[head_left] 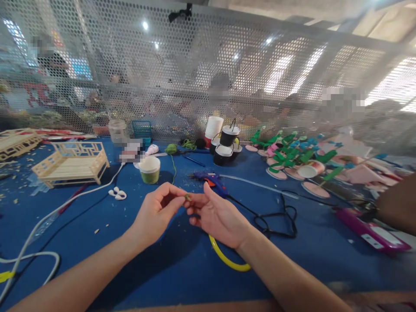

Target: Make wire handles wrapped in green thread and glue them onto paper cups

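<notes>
Thumb and index finger of my left hand [157,212] pinch a small olive-green bit [187,197], possibly yarn; its exact form is too small to tell. My right hand [221,214] is turned palm inward, its index fingertip touching that bit, its thumb raised apart and the other fingers loosely curled. Behind my left hand stands a white paper cup [150,170] with green covering its lower part. A green yarn ball [171,149] lies farther back, its strand running down towards my hands. The blue glue gun [211,180] rests just beyond my right fingers.
A yellow ring [227,260] lies partly under my right wrist. Black cord [276,223] loops on the blue table. At left are a small wooden bed model [74,164] and a white cable [48,214]. Black-and-white cups [224,154], paper flowers [286,151] and a magenta device [370,229] stand around.
</notes>
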